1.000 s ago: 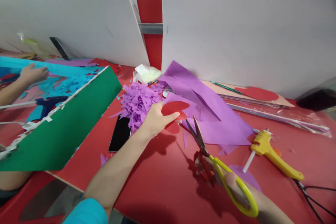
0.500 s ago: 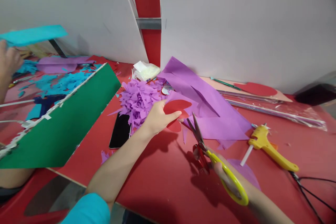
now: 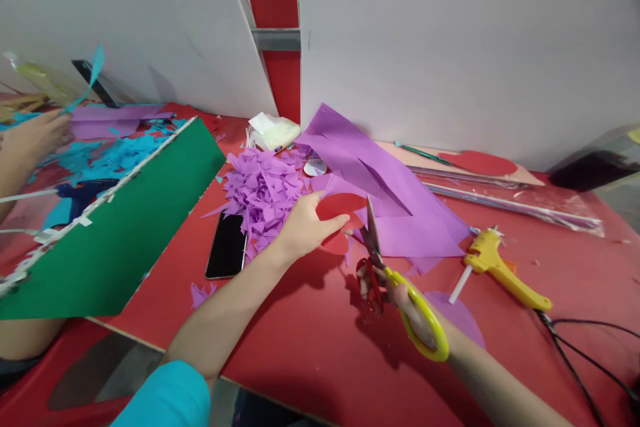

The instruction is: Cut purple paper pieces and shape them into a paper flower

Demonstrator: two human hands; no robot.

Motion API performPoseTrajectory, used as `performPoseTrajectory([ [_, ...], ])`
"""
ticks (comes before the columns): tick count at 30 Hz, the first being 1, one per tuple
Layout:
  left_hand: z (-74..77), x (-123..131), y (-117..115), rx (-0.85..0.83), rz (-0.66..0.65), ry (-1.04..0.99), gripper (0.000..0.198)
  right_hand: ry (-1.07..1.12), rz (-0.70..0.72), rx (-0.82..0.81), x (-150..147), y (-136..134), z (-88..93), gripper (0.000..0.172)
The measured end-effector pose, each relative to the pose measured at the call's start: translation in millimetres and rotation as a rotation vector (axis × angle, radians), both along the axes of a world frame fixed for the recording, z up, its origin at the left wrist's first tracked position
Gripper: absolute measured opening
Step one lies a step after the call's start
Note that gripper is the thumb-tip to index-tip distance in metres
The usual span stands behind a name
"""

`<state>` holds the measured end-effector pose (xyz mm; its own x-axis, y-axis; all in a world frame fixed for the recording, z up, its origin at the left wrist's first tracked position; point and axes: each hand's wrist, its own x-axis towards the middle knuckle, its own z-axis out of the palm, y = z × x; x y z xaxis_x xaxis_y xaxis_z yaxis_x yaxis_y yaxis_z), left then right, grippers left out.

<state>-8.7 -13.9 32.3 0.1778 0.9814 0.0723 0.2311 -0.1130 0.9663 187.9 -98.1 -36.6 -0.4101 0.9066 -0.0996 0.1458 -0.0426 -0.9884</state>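
Observation:
Between the thumb and fingers of my left hand (image 3: 307,227) is a rounded piece of red paper (image 3: 345,205), held just above the table. My right hand (image 3: 400,297) grips scissors (image 3: 417,317) with a yellow handle, their blades parted at the right edge of the red paper. A curled red strip (image 3: 369,285) hangs by the fingers of my right hand. Behind the red paper lie large purple paper sheets (image 3: 425,235). Left of them, a heap of purple paper cuttings (image 3: 265,183) partly covers a black phone (image 3: 225,252).
A yellow glue gun (image 3: 505,270) with a black cord lies at right, near a purple paper circle (image 3: 457,313). A green board (image 3: 130,233) slants across the left. Beyond it, a co-worker's hand (image 3: 40,137) holds blue paper (image 3: 95,70). White panels (image 3: 450,47) stand behind.
The scissors have come up and left, and their blades now overlap the red paper's edge. The red paper has turned slightly in my left hand. The co-worker's blue paper has tilted upright.

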Motion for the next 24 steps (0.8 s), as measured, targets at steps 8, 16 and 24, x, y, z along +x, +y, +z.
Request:
performPoseTrajectory([
  [8, 0.3, 1.5, -1.0, 0.045, -0.003, 0.065, 0.014, 0.071, 0.041, -0.007, -2.3, -1.2, -7.7, 0.063],
  [16, 0.1, 3.6, -2.6, 0.099, 0.032, 0.167, 0.015, 0.097, 0.061, -0.009, -3.3, -2.4, -15.5, 0.065],
  [24, 3.7, 7.8, -6.0, 0.060, 0.049, 0.133, 0.014, 0.126, 0.063, 0.005, -2.7, -1.8, -19.5, 0.063],
])
